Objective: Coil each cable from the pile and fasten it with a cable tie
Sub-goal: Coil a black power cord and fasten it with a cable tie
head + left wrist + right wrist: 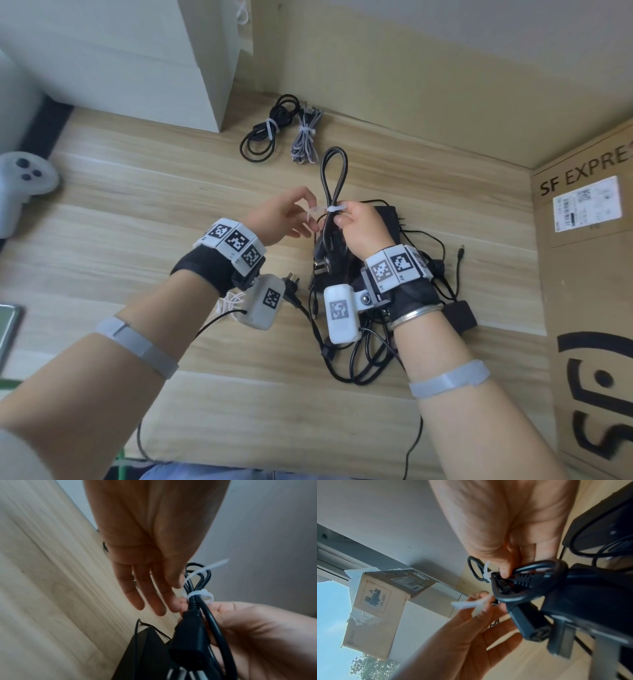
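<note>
Above the wooden bench (137, 192), beside an SF Express cardboard box (589, 281) at right, the right hand (363, 229) grips a folded black power cable (334, 178) ringed by a white cable tie (334, 209), whose tail the left hand (281, 219) pinches, the cable pile (370, 353) lying beneath, two tied coils (281, 140) farther off.

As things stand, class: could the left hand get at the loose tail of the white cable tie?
Probably yes: the left hand is already at the cable tie tail, with nothing between them.
</note>
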Action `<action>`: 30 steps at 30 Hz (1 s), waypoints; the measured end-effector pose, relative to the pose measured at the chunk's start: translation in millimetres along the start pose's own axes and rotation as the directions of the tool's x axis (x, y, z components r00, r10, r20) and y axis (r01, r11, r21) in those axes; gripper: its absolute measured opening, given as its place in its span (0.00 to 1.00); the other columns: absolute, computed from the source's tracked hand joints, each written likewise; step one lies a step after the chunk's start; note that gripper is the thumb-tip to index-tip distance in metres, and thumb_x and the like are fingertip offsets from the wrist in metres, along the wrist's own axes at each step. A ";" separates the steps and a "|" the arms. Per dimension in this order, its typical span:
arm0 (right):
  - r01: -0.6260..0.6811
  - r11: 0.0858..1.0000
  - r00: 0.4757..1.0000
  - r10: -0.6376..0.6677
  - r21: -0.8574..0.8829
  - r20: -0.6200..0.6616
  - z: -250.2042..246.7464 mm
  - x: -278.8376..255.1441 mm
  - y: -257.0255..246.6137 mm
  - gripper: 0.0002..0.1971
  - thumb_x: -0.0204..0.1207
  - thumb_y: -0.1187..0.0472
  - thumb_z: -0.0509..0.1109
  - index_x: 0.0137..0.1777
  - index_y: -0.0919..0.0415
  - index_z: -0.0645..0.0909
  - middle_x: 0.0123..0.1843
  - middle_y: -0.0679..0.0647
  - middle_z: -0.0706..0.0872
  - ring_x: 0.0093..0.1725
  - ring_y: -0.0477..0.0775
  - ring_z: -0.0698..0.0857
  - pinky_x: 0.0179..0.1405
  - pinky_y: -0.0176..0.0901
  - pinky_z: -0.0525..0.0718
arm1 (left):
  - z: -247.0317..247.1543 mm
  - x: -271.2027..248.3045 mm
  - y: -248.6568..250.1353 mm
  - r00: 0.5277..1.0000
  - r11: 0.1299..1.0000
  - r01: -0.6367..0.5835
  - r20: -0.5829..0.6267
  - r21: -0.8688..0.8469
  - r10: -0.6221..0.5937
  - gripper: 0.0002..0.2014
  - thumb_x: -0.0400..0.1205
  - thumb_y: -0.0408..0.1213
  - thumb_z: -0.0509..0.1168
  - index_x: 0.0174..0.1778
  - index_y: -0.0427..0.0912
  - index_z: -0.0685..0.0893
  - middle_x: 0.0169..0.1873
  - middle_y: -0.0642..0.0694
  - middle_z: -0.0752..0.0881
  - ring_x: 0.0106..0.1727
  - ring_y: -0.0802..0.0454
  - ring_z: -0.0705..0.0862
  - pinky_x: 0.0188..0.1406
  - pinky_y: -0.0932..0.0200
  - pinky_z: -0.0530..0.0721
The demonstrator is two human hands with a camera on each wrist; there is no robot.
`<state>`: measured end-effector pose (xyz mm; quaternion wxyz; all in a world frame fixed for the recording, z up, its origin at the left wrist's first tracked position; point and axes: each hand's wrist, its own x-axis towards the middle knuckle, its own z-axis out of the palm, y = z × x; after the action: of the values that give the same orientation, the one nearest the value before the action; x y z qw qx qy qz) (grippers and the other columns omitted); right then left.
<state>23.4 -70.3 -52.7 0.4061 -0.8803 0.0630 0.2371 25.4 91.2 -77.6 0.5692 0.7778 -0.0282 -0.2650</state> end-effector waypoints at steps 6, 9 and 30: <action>-0.006 1.000 1.000 0.005 0.027 0.003 0.5 -3.2 7.3 0.12 0.81 0.69 0.59 0.60 0.67 0.81 0.49 0.56 0.85 0.49 0.51 0.81 0.42 0.34 0.75 | 2.7 1.4 -2.7 0.982 0.979 -0.177 0.055 -0.097 0.183 0.10 0.82 0.28 0.59 0.44 0.48 0.81 0.32 0.60 0.87 0.35 0.65 0.83 0.44 0.67 0.83; 0.001 1.000 1.000 -0.001 0.029 0.006 -1.3 -4.9 9.1 0.12 0.81 0.69 0.59 0.59 0.65 0.82 0.45 0.54 0.84 0.46 0.50 0.80 0.44 0.36 0.72 | 4.9 1.0 -2.6 0.974 0.971 -0.209 0.059 -0.118 0.217 0.10 0.83 0.27 0.57 0.43 0.43 0.81 0.29 0.60 0.86 0.33 0.68 0.81 0.41 0.70 0.82; -0.032 0.999 0.998 0.033 -0.038 0.046 -0.1 -8.4 27.4 0.16 0.81 0.66 0.62 0.66 0.62 0.81 0.59 0.57 0.88 0.62 0.52 0.83 0.66 0.38 0.74 | 13.1 9.1 2.9 0.959 0.931 -0.183 -0.151 0.315 0.240 0.03 0.77 0.30 0.69 0.43 0.34 0.87 0.39 0.44 0.82 0.42 0.47 0.79 0.46 0.57 0.77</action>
<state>7.8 -89.2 -67.5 0.3872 -0.8807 0.0634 0.2654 28.1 75.6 -81.3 0.4709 0.8684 -0.0980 -0.1204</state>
